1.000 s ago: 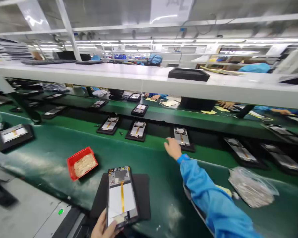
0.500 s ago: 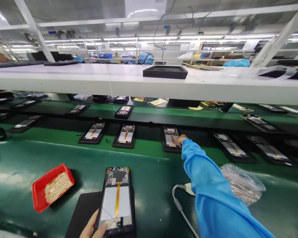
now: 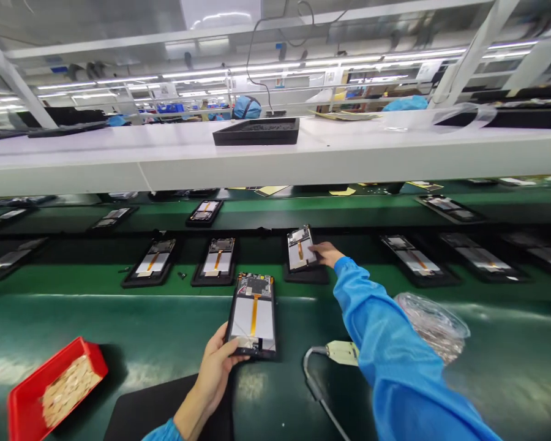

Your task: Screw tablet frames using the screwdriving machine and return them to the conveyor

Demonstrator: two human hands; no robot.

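My left hand (image 3: 215, 367) grips an opened tablet assembly (image 3: 252, 315) from below, holding it above a black mat. Its back shows a circuit board at the far end, a pale panel and an orange flex strip. My right hand (image 3: 326, 253), in a blue sleeve, reaches forward and holds the edge of a second tablet assembly (image 3: 300, 248). That unit is tilted up out of its black tray (image 3: 305, 276), and my fingers hide part of its near edge.
Several similar tablets lie in black trays along the green conveyor belt (image 3: 119, 318). A red bin (image 3: 57, 392) of tan pieces sits at lower left, with a plastic bag (image 3: 434, 324) and white plug (image 3: 342, 353) on a grey cable at right. A white shelf (image 3: 119, 162) spans overhead.
My right hand has raised the far tablet and tilted it out of its tray. My left hand has lifted its tablet higher off the mat. The view has tipped downward.
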